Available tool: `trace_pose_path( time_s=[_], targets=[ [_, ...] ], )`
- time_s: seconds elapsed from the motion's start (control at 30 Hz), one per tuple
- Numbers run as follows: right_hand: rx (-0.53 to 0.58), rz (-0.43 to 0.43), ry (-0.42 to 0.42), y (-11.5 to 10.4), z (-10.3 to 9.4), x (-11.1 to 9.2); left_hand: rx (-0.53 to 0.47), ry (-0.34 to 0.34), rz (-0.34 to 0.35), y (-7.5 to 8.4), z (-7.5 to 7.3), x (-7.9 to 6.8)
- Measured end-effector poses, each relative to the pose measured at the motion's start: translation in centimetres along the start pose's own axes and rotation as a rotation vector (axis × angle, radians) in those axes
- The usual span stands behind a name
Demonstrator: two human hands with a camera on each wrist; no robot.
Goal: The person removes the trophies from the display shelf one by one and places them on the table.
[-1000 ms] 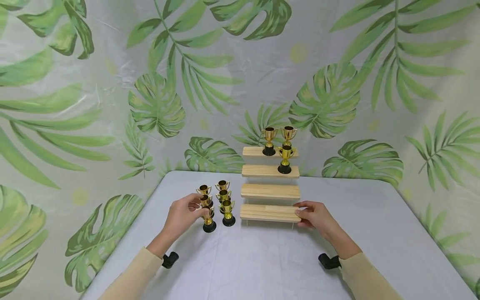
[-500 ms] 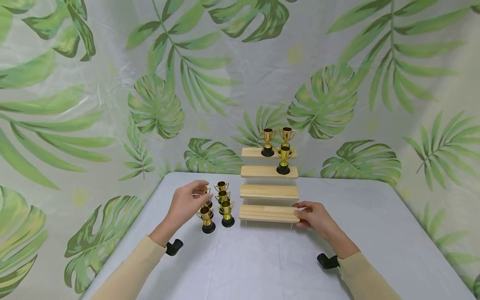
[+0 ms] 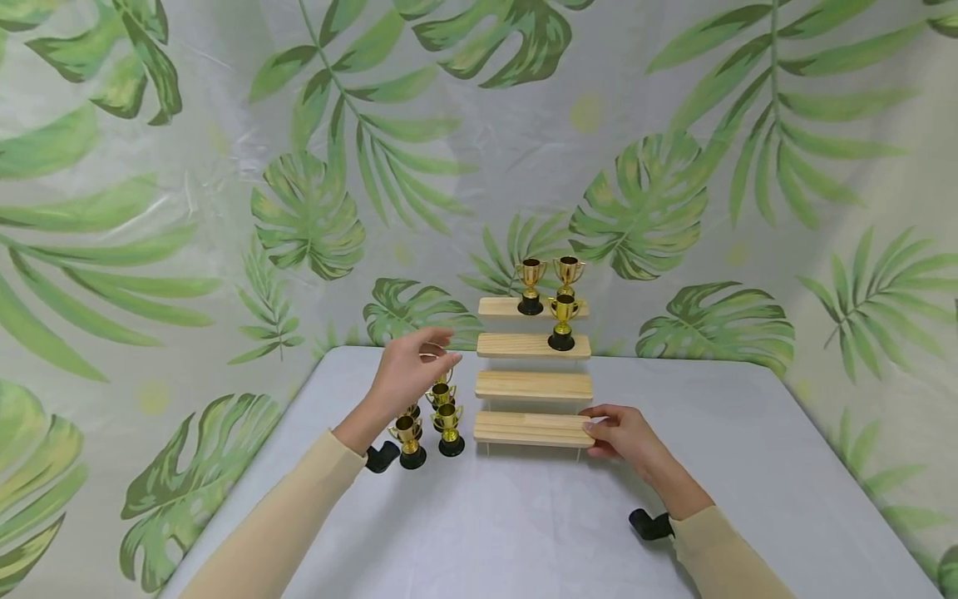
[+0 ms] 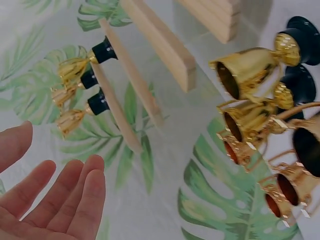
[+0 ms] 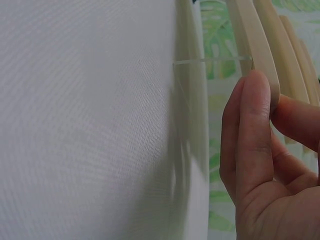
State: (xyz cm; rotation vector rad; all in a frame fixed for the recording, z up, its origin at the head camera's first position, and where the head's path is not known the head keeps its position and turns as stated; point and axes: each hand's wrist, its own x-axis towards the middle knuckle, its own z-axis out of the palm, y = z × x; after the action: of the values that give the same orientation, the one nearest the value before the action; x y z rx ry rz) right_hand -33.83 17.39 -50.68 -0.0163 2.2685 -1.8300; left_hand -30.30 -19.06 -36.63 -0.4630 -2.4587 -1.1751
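Observation:
My left hand [image 3: 412, 370] is raised over the group of small gold trophy cups, overlapping the rear ones in the head view. In the left wrist view its fingers [image 4: 92, 192] are spread and relaxed, with nothing between them and the thumb. Several trophy cups [image 3: 448, 426] with black bases stand upright left of a stepped wooden display stand [image 3: 533, 385]. My right hand [image 3: 624, 434] pinches the right end of the lowest shelf [image 5: 260, 50], thumb on one face and fingers on the other. Two trophies [image 3: 530, 285] stand on the top shelf and one [image 3: 563, 323] on the shelf below.
The stand's lower two shelves hold no trophies; thin clear legs [image 5: 212, 60] support the lowest one. A white cloth covers the table [image 3: 516, 532]. A leaf-print curtain [image 3: 449, 166] hangs right behind it. Black wrist mounts [image 3: 651, 526] sit under the forearms.
My left hand has risen from the front left trophies and moved back and right, empty, uncovering the front left trophy. My right hand keeps its hold on the lowest shelf.

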Motion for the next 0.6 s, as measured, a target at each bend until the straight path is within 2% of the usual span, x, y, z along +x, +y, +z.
trace_pose_path(
  time_s=[0.4, 0.6],
  targets=[
    [-0.002, -0.001, 0.008, 0.0, -0.4, -0.1, -0.045, -0.052, 0.088, 3.9, 3.3, 4.7],
    [0.007, -0.017, -0.003, 0.1, -0.1, 0.0, -0.056, -0.114, 0.107, 5.0, 5.3, 6.6]
  ],
)
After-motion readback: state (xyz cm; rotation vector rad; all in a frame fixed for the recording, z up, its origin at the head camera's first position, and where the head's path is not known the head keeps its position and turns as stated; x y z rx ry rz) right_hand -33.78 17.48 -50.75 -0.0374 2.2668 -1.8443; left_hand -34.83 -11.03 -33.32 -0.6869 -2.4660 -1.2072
